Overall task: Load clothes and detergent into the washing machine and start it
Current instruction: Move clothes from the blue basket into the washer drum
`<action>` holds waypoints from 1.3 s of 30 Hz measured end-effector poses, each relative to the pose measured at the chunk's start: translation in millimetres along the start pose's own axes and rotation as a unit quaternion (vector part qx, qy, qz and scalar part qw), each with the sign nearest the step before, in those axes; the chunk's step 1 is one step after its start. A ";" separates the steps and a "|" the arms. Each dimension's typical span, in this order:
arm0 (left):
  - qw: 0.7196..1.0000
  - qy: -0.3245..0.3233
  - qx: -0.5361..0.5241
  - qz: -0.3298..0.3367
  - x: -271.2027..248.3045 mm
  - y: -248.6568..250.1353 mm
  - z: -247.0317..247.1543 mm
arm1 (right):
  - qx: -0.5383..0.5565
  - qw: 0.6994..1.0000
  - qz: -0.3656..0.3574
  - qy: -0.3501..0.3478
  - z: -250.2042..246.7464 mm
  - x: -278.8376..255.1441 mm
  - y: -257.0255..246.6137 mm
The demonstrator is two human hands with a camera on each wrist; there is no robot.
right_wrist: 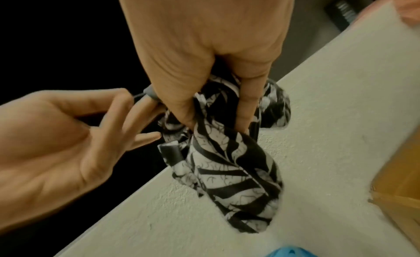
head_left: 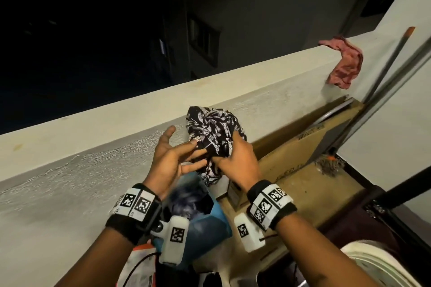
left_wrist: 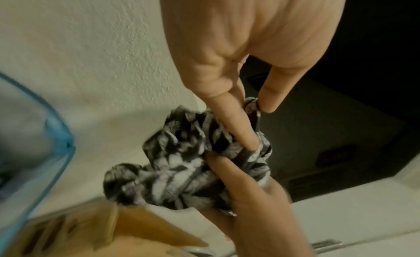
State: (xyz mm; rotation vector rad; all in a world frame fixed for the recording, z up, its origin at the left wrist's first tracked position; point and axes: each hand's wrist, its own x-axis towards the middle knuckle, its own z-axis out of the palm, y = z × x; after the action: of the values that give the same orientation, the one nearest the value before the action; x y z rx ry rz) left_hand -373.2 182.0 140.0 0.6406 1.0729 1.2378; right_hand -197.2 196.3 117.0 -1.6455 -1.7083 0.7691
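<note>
A crumpled black-and-white leaf-print garment is held up in front of the parapet wall. My right hand grips its lower part in a fist, fingers and thumb curled round the cloth. My left hand is beside it with straight, spread fingers, their tips touching the garment. In the left wrist view the right hand clutches the bundle from below. A blue laundry basket with dark clothes sits under my hands. A white round rim, seemingly the washing machine, shows at bottom right.
The cream parapet wall runs across in front, with a dark drop beyond. A pink cloth hangs over it at right. Cardboard boxes stand behind the basket, long poles lean in the corner, and an orange-white packet lies at bottom left.
</note>
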 end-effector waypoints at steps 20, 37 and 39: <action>0.728 -0.245 0.596 0.232 -23.7 -152.0 112.9 | -0.048 0.928 0.226 0.291 -252.7 -227.1 148.9; 0.633 -0.485 0.555 0.236 -153.0 -298.7 296.4 | -0.066 0.869 0.420 0.253 -274.9 -388.7 268.9; 0.637 -0.488 0.553 0.224 -153.8 -304.0 295.3 | -0.065 0.873 0.424 0.232 -274.7 -391.6 274.5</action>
State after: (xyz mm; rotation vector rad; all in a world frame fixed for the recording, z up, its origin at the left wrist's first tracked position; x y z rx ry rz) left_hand 28.1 2.5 40.1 2.3249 0.5806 0.2367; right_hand 194.5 -187.2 56.7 -2.4596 -0.6681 0.5469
